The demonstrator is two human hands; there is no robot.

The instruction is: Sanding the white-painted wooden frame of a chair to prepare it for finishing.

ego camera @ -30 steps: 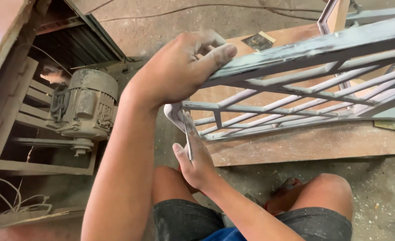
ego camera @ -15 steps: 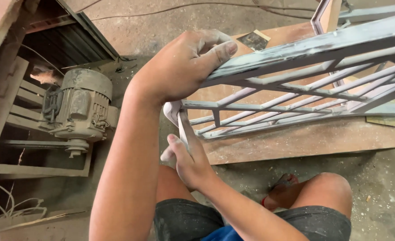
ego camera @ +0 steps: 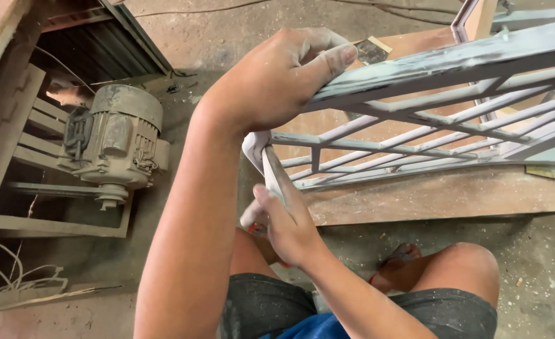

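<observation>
I have my left hand (ego camera: 277, 81) clamped over the top rail of the grille (ego camera: 440, 107), thumb pressed along the rail's near face, holding the frame tilted up off the board (ego camera: 440, 198) it rests on. My right hand (ego camera: 287, 223) is lower, fingers closed around a thin flat strip (ego camera: 272, 169), probably sandpaper or a scraper blade, laid against the grille's near end post. I judge this to be a smoothing step on that post: the bars are chalky with filler or primer. The next stroke calls for keeping the strip flat along the post while the left hand keeps the frame from rocking.

What the strip really is I cannot settle; it is edge-on and pale against pale metal. The grille runs out of view on the right. My left forearm hides part of the floor and my lap. A dusty motor (ego camera: 117, 141) sits to the left, well apart from the work.
</observation>
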